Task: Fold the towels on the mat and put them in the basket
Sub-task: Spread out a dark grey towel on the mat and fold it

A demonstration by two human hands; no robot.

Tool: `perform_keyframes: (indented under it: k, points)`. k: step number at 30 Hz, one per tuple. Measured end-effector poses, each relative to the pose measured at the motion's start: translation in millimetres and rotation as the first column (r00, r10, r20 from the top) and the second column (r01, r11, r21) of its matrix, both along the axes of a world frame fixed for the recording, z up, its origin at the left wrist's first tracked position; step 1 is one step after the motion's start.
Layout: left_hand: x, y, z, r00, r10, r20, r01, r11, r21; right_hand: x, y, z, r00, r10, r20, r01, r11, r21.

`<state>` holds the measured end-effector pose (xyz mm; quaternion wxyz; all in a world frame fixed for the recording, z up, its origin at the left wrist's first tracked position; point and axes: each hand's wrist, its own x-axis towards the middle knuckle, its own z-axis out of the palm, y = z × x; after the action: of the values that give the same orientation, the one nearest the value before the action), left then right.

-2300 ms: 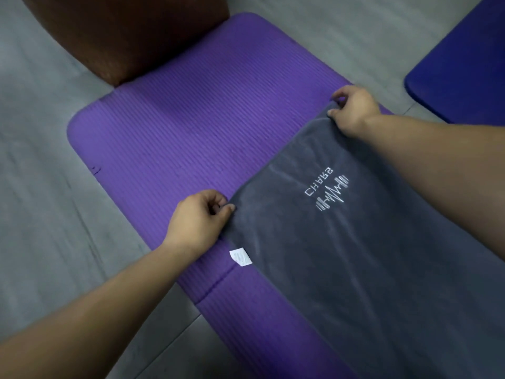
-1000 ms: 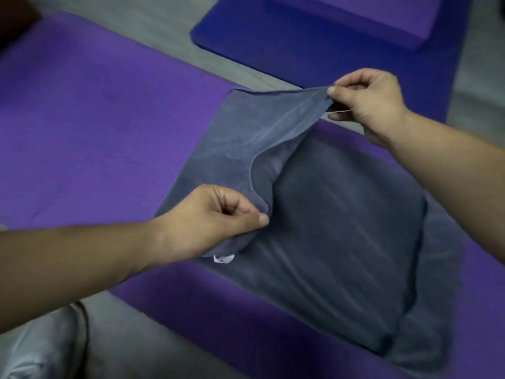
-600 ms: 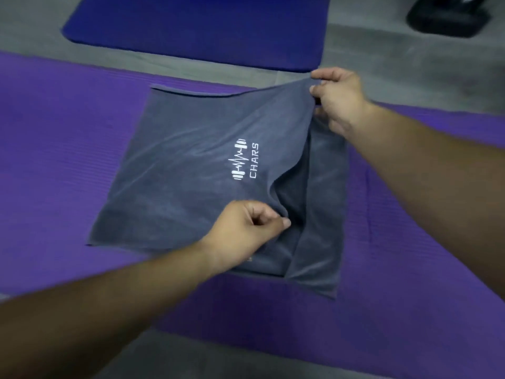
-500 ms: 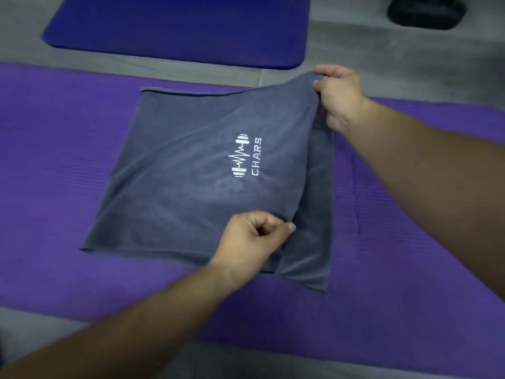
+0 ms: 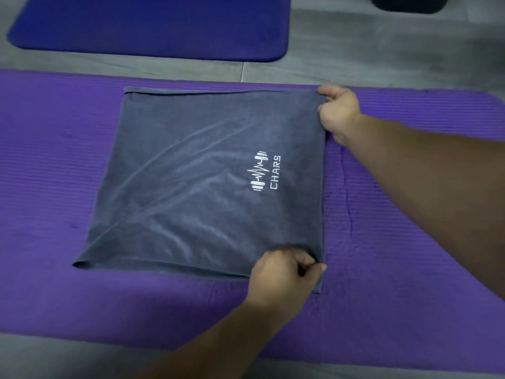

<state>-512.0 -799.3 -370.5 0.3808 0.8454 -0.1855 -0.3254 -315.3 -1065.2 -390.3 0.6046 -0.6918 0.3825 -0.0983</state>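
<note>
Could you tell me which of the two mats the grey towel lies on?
The purple ribbed foam mat, nearer the person, bears the grey towel; the dark blue mat lies beyond.

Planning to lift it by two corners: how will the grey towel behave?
Likely floppy: soft creases cross the towel, so it should sag between the left hand and right hand pinching its corners. Its thin layers look light. The offset lower layer may slide loose.
</note>
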Motion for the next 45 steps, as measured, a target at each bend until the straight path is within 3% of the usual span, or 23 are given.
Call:
perform_keyframes:
  k: [5,9,13,16,19,22,25,29,33,36,37,41,45]
  points:
    - [-9,-10,-9,0.988,-0.094,0.122,0.081,0.99,0.112,-1,-2,-15,0.988,0.114,-0.103,-0.129,0.979,-0.158]
    - [-8,-11,-5,0.987,-0.116,0.107,0.103,0.987,0.123,-7,0,-19,0.953,0.176,-0.247,-0.271,0.86,-0.432]
    - [53,11,-3,0.976,0.197,0.093,-0.194,0.98,-0.043,-12,16,-14,0.921,0.065,-0.383,-0.306,0.729,-0.612]
    - [124,56,-16,0.836,0.544,0.07,-0.53,0.834,-0.155,-7,56,4,0.933,0.155,-0.325,-0.355,0.55,-0.756]
    - [181,120,-20,0.724,0.675,0.143,-0.677,0.735,-0.036,19,111,14,0.85,0.493,-0.186,-0.456,0.51,-0.73]
    - [206,187,-14,0.678,0.709,0.195,-0.733,0.671,0.111,60,175,21,0.741,0.656,-0.143,-0.584,0.524,-0.62]
    - [207,238,-2,0.639,0.732,0.237,-0.767,0.587,0.259,103,230,22,0.697,0.704,-0.137,-0.626,0.504,-0.594]
    - [190,286,4,0.615,0.776,0.144,-0.749,0.517,0.415,159,277,13,0.666,0.719,-0.199,-0.645,0.421,-0.637]
    - [173,308,2,0.586,0.81,-0.035,-0.717,0.538,0.444,197,298,2,0.707,0.641,-0.301,-0.63,0.376,-0.679]
    - [168,314,5,0.661,0.751,-0.011,-0.645,0.575,0.504,215,306,-3,0.693,0.616,-0.374,-0.66,0.334,-0.673]
    - [166,316,6,0.637,0.767,-0.076,-0.648,0.586,0.487,219,307,-4,0.696,0.606,-0.385,-0.665,0.341,-0.665]
    - [160,312,13,0.394,0.815,-0.426,-0.751,0.552,0.361,228,312,-7,0.715,0.543,-0.44,-0.671,0.359,-0.648]
    - [154,310,11,0.106,0.81,-0.576,-0.894,0.331,0.301,233,314,-5,0.708,0.497,-0.503,-0.684,0.302,-0.665]
